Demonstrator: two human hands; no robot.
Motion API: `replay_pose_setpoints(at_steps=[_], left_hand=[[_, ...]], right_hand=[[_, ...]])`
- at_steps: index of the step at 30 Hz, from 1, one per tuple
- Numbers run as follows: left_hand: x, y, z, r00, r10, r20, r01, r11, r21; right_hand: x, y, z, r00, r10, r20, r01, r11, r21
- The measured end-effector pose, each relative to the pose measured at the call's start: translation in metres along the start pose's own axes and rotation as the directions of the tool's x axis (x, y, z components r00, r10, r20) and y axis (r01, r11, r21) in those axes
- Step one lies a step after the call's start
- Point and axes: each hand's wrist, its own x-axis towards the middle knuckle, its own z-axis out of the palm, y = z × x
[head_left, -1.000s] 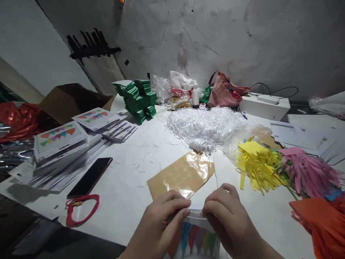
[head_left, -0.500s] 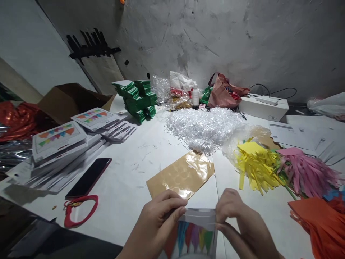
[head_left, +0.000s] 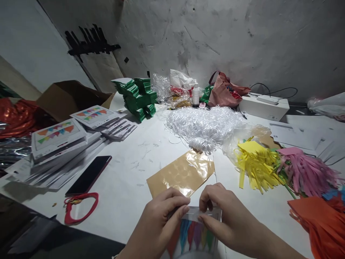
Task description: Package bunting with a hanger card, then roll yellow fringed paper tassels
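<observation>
A clear plastic packet (head_left: 196,237) with a card printed with colourful pennants stands at the lower centre, its bottom cut off by the frame. My left hand (head_left: 164,219) pinches its upper left corner between thumb and fingers. Over the right part of the packet's top strip is my right hand (head_left: 223,216), fingers curled and thumb apart from them. The thumb tip lies at the front of the strip, and a gap shows between it and the fingers. Just beyond both hands, a brown envelope (head_left: 180,172) with a shiny surface lies flat.
Piled printed cards (head_left: 59,138), a phone (head_left: 88,175) and a red cord loop (head_left: 81,208) lie left. Green stacked cutouts (head_left: 138,99) and tangled white string (head_left: 205,124) sit behind. Yellow (head_left: 256,162), pink (head_left: 307,169) and orange (head_left: 320,223) tassels lie right.
My right hand has left the packet's right edge and moved left along the top strip, its thumb and fingers now apart. The left hand keeps its pinch, almost in place.
</observation>
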Motion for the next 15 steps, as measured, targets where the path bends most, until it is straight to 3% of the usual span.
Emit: replay_pose_setpoints(at_steps=[7, 15], left_hand=[[0.002, 0.0, -0.001, 1.0, 0.0, 0.03, 0.001, 0.999, -0.039], [0.002, -0.003, 0.001, 0.998, -0.059, 0.015, 0.06, 0.988, -0.144]], right_hand=[[0.007, 0.0, 0.007, 0.999, 0.019, -0.03, -0.022, 0.995, -0.102], [0.003, 0.01, 0.014, 0.992, -0.072, -0.105, 0.057, 0.988, -0.145]])
